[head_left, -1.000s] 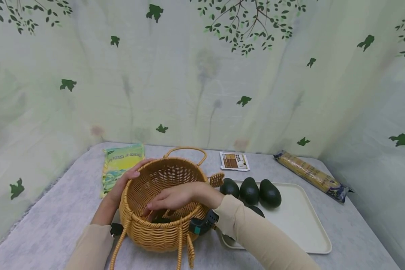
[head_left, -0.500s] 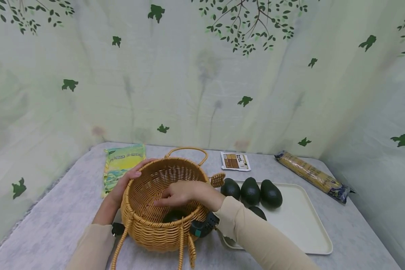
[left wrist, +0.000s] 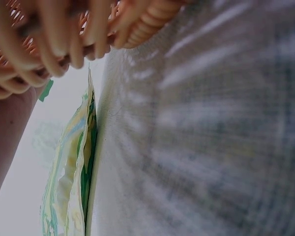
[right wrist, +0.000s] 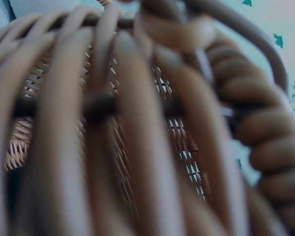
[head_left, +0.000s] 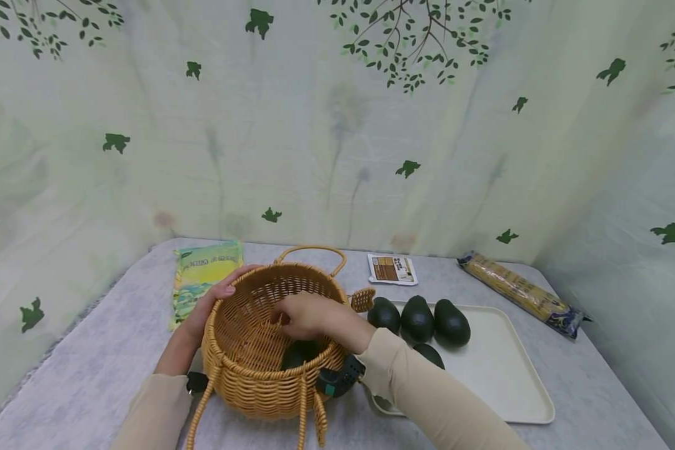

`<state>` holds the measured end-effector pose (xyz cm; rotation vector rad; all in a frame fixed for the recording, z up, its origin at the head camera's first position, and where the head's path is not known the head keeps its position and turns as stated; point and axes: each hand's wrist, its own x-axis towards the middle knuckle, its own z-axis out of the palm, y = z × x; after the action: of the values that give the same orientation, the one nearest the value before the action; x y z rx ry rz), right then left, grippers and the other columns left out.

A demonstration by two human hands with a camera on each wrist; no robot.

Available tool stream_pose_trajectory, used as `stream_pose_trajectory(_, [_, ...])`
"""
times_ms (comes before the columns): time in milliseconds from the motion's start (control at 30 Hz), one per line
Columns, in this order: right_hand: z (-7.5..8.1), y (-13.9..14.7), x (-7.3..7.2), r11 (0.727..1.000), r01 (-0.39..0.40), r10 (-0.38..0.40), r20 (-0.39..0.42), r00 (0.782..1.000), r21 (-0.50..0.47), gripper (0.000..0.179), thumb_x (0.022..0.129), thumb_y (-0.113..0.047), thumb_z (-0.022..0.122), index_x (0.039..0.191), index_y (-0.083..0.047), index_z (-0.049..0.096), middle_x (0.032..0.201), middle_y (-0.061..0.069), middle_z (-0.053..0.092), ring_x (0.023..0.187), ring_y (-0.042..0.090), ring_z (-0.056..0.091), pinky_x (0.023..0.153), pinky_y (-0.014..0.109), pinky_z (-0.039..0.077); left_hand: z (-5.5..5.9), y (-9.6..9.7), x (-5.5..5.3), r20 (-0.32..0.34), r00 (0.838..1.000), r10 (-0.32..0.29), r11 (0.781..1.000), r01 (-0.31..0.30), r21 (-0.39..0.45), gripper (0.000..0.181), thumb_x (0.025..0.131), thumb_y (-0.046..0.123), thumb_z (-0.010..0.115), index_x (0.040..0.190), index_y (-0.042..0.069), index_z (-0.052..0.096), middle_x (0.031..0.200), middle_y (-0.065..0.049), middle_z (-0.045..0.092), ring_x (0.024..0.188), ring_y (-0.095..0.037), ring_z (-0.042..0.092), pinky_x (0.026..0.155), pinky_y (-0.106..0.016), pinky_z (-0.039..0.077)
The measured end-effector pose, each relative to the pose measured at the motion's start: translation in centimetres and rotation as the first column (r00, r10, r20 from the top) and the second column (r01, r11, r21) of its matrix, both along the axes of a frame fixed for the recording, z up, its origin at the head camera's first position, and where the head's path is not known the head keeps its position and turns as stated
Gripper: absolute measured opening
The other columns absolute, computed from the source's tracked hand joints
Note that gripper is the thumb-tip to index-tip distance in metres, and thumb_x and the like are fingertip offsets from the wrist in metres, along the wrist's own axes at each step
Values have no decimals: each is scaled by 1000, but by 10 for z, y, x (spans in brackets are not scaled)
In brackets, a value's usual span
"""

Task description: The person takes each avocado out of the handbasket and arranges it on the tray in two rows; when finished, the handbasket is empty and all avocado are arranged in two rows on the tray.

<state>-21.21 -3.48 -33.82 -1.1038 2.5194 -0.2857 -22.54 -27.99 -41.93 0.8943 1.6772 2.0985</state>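
Note:
A round wicker basket tilts toward me, its mouth showing. On its left rim my left hand keeps hold, thumb over the edge and fingers along the outer wall. My right hand reaches inside, fingers loosely bent and partly hidden, with nothing seen between them. A dark green avocado lies low in the basket, just beneath that hand. More avocados sit on a white tray to the right, some partly covered by the right forearm. The right wrist view is filled by blurred wicker.
Behind the basket's left side lies a yellow-green bag. A small brown-and-white packet is at the back, and a long gold-and-blue packet lies at the back right. A wicker handle arches above the far rim.
Inside the basket, my right hand has let go of the avocado and drawn back toward the right and upward. The avocado now shows more fully and sits farther right. My left hand stays put.

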Motion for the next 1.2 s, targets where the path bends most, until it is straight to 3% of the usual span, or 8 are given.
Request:
stream_pose_trajectory(167, [0,0,0,999,-18,18,15,1000,-33,32,100,-28,66,128,-13,72,114,-2,75,101,7,68,85,22,52,0,0,1,11,1000,8,1000,-8,-2,63,104,8,9,161,23,31,153,0,44,140,-22,48,108,-41,48])
stream_pose_trajectory(433, [1,0,0,999,-52,52,87,995,-3,41,96,-40,71,129,-16,70,118,-2,73,104,6,66,87,21,51,1,-1,1,-11,1000,-21,1000,21,7,60,104,9,12,160,22,31,154,-3,44,140,-25,47,109,-44,47])
stream_pose_trajectory(567, [0,1,1,998,-64,64,88,994,2,46,89,-40,80,128,-16,70,115,-3,73,99,4,66,84,20,50,3,0,2,-14,1000,-26,1000,26,13,61,104,9,13,160,22,33,154,-2,45,140,-26,48,109,-46,47])
stream_pose_trajectory(800, [-1,1,1,992,-111,102,123,987,65,50,83,-35,86,128,-19,70,118,-4,71,105,5,64,86,20,50,9,4,6,-17,1000,-24,1000,24,6,55,104,19,25,157,25,36,153,-1,47,139,-25,49,109,-44,47])
stream_pose_trajectory(1033, [0,1,1,988,-135,128,87,988,77,46,89,-34,80,132,-20,69,124,-3,70,112,8,64,91,22,50,5,2,4,-3,1000,-1,1000,1,-11,58,105,13,17,160,23,33,154,-4,44,140,-28,48,108,-47,48])
stream_pose_trajectory(1200, [1,0,1,996,-89,88,23,996,29,30,99,-26,69,128,-18,73,123,-2,72,111,10,66,92,24,51,0,-1,1,-1,1000,-10,1000,10,-1,59,105,13,16,161,23,31,154,-3,44,141,-27,47,109,-45,47])
